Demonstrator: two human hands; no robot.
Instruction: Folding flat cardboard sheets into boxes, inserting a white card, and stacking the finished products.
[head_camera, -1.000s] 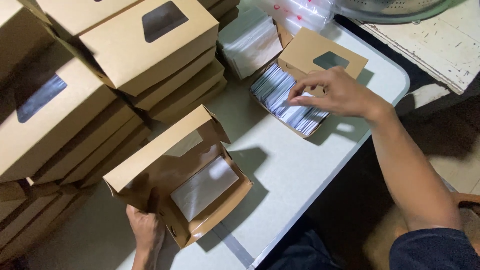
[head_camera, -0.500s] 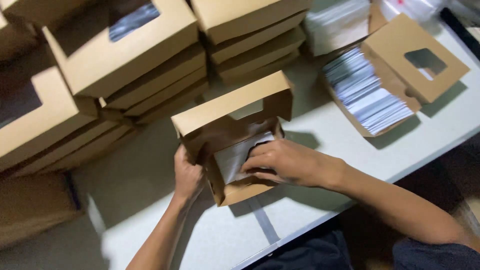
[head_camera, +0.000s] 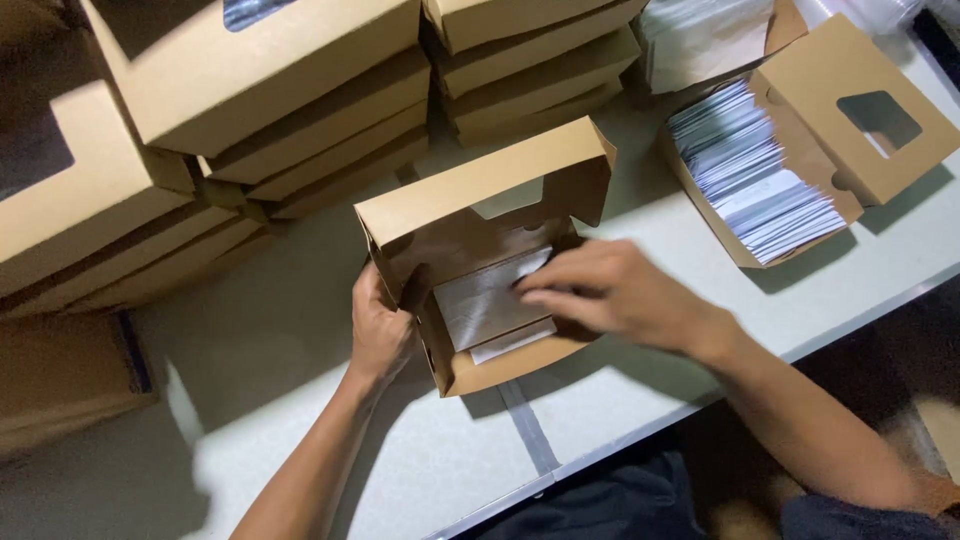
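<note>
An open brown cardboard box with a window cut in its raised lid sits on the white table. My left hand grips the box's left wall. My right hand reaches into the box, fingers flat on a silvery white sheet lying inside. At the right stands a second open box filled with a stack of white sheets.
Stacks of closed brown windowed boxes fill the left and back of the table. Another stack stands behind the open box. A strip of grey tape runs across the table towards its front edge.
My right hand left the sheet-filled box at the right and came into the open box, now pressing a sheet down. My left hand slid up the box's left wall.
</note>
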